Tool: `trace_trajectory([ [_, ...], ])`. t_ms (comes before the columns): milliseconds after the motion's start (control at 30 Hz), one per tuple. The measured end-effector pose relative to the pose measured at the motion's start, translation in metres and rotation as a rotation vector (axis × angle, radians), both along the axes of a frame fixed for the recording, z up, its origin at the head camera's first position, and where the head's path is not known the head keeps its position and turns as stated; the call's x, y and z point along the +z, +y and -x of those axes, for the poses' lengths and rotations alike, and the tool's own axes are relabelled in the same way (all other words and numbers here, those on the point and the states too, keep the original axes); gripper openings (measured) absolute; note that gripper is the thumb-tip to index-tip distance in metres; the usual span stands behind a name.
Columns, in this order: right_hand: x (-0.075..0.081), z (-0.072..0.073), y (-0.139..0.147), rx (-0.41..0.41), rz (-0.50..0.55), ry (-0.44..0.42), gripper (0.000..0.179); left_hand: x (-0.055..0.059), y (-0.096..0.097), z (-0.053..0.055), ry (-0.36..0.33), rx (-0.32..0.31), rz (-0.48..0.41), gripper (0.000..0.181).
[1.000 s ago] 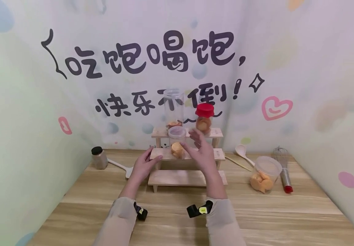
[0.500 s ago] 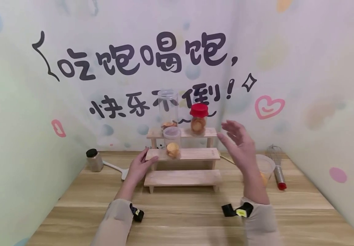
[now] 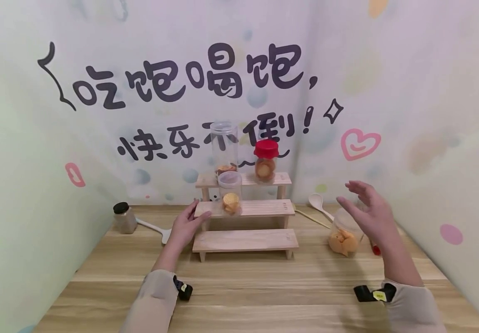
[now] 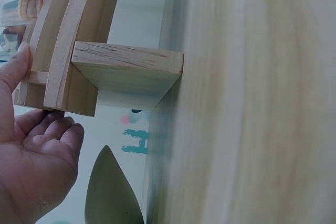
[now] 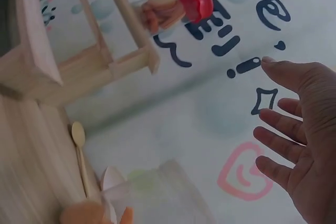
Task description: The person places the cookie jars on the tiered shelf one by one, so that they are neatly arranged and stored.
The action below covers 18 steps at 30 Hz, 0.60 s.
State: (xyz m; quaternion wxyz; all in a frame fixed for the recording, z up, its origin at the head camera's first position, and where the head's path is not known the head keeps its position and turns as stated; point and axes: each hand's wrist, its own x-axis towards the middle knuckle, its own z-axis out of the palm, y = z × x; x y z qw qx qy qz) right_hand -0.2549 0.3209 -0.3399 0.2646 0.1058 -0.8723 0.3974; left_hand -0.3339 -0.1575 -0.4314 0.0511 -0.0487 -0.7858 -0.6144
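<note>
A three-tier wooden display stand [image 3: 245,239] stands on the table. My left hand [image 3: 187,226] grips the left end of its middle tier; in the left wrist view the thumb lies on one side and the fingers curl at the board's end. On that tier sits a lidded clear jar [image 3: 230,194] of round biscuits. My right hand [image 3: 370,215] is in the air with fingers spread and holds nothing, as the right wrist view also shows. Just to its left, partly hidden behind it, is a clear tub [image 3: 343,237] of orange-coloured snacks on the table.
On the top tier stand a tall clear jar [image 3: 224,150] and a red-lidded biscuit jar [image 3: 266,162]. A black-capped jar [image 3: 125,218] and white spatula [image 3: 154,226] lie left, a white spoon [image 3: 317,202] right. The whisk is mostly hidden, its red end [image 3: 376,250] showing.
My right hand has moved from beside the biscuit jar on the middle tier rightwards to near the tub. The left hand stays on the stand. The view has turned slightly right.
</note>
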Motion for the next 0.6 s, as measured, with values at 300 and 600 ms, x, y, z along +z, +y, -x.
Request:
trace_trajectory([
  [300,-0.044,0.022,0.030,0.033,-0.150,-0.156,0.074,0.000,-0.002,0.001,0.000,-0.010,-0.006,0.093],
  [600,-0.073,0.036,0.038,-0.027,-0.168,-0.130,0.075,0.002,-0.001,-0.001,-0.004,-0.039,-0.038,0.090],
])
